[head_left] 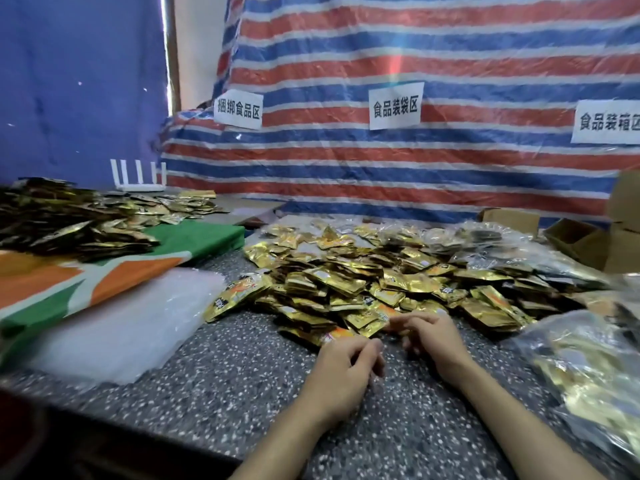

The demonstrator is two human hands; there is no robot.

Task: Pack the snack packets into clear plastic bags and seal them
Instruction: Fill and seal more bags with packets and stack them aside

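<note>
Both hands are hovering low over the speckled table (242, 393) at the near edge of the heap of gold snack packets (363, 282), which is lying straight ahead of them and spreading wider left to right than front to back. The right hand (433, 337) is sitting nearer, its curled fingers reaching the closest packets. The left hand (346, 362) is sitting just short of an orange-and-gold packet (334, 336) that is lying flat with its long side running roughly left to right. Each grip is looking narrow, fingers curled inward, but blur is making it impossible to tell whether either is pinching a packet or holding nothing. The stack of empty clear plastic bags (131, 323) is lying flat well off to the left, so the left hand is likely the better one for fetching a bag, judging by reach. Bare table is opening between the heap and that stack, and between the hands and the near table edge, giving room for filling. On the right, filled plastic bags (588, 368) are crowding close beside the right forearm, leaving little room there. A green-and-orange cloth (104, 282) is bordering the bag stack on its far side.
</note>
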